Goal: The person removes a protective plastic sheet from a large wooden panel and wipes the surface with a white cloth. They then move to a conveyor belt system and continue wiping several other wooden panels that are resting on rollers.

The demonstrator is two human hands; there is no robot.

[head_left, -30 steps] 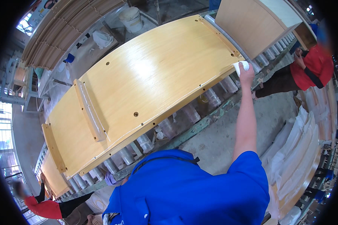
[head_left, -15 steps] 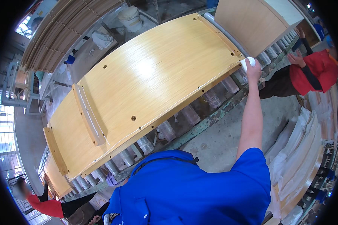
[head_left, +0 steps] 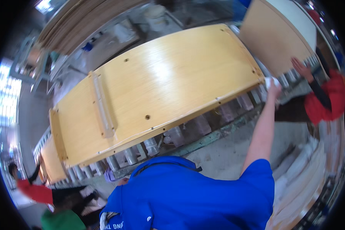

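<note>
At the panel's right near corner, the fingers of my right hand (head_left: pixel 274 91) are wrapped round a small white glue bottle (head_left: pixel 271 82); blur hides its details. A long, curved yellow wooden panel (head_left: pixel 180 73) lies on the rollers in front of me. It has several drilled holes, and thin white glue lines run along its near edge and on a raised crossbar (head_left: pixel 99 103). A second wooden strip (head_left: pixel 57 134) stands at its left end. Of my left hand (head_left: pixel 122 181) only a patch of skin shows beside my blue shirt, next to a purple cloth (head_left: pixel 109 175); its fingers are hidden.
A roller conveyor (head_left: pixel 151 146) runs under the panel. A box-like cabinet (head_left: pixel 274 38) stands past its right end. People in red work at the right (head_left: pixel 326 103) and left (head_left: pixel 38 191); one in green (head_left: pixel 63 220) is lower left. Wrapped panels (head_left: pixel 295 188) are stacked right.
My view has shifted, so the panel appears lower and to the right. My right hand stays by the corner with the bottle. A person in green has come into view at lower left.
</note>
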